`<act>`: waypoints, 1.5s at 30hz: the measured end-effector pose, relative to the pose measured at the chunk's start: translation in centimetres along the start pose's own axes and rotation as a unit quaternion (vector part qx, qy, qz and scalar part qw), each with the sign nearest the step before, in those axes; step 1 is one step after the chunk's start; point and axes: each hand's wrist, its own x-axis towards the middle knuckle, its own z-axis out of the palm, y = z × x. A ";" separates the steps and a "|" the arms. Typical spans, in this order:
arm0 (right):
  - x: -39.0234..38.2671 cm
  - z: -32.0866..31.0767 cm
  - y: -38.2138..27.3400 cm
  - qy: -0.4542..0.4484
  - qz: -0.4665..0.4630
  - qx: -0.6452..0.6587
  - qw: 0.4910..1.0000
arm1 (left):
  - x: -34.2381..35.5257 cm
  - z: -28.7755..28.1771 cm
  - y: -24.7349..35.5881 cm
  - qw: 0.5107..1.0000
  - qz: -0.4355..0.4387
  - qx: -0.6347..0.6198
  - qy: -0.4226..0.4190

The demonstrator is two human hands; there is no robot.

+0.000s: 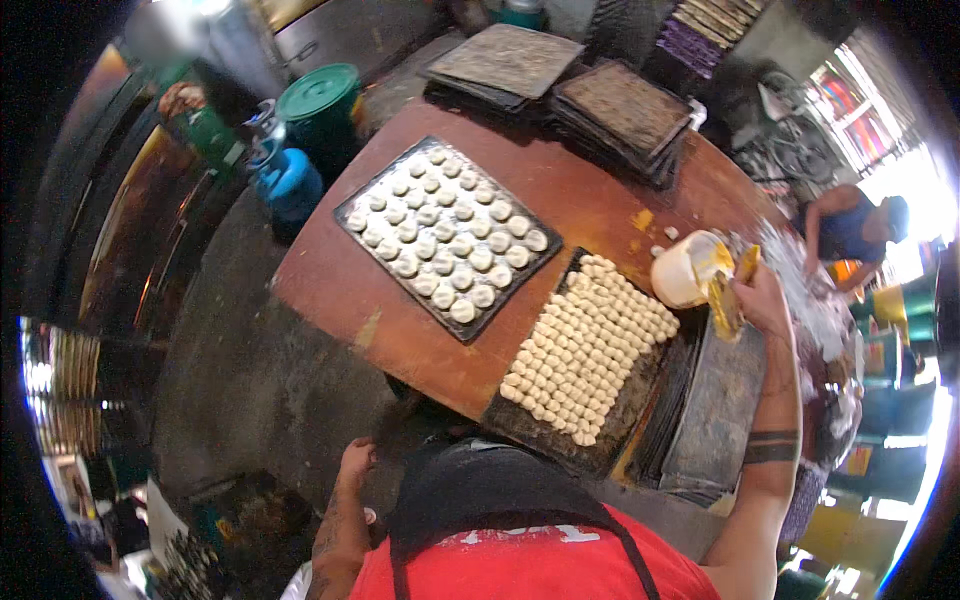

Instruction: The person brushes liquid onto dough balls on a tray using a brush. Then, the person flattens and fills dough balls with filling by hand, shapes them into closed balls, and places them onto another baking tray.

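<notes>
My right hand (755, 300) grips a yellow-coated implement (728, 315) beside a white tub (680, 272) with yellow smears at its rim. Below and left of the tub, a dark tray (612, 443) bears closely packed small dough balls (585, 345). Farther left, another tray (455, 329) holds spaced, flattened dough rounds (435, 225). A stack of dark metal trays (715, 415) lies under my right forearm. My left hand (357, 457) hangs low beside the table, fingers curled with nothing visible in them.
The wooden table (340, 310) carries two more tray stacks (500, 62) at the back. A blue gas cylinder (290, 185) and green lidded bin (318, 95) stand left of it. A co-worker (850, 235) is at the right. Dark floor (240, 370) shows at left.
</notes>
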 end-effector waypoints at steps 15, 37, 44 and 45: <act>13.4 27.3 -34.9 -0.037 -0.274 0.284 0.918 | -8.9 -8.5 -19.3 0.961 -0.064 -0.268 -0.013; 4.7 34.7 -52.8 -0.113 -0.485 0.055 0.866 | 6.1 -24.6 -4.2 0.989 -0.050 -0.124 0.069; 20.4 32.4 -47.3 -0.114 -0.244 0.148 0.952 | 8.1 -24.3 2.1 0.983 -0.066 -0.168 0.040; 22.4 31.4 -46.8 -0.036 -0.214 0.161 0.963 | 8.3 -24.3 1.7 0.983 -0.070 -0.162 0.049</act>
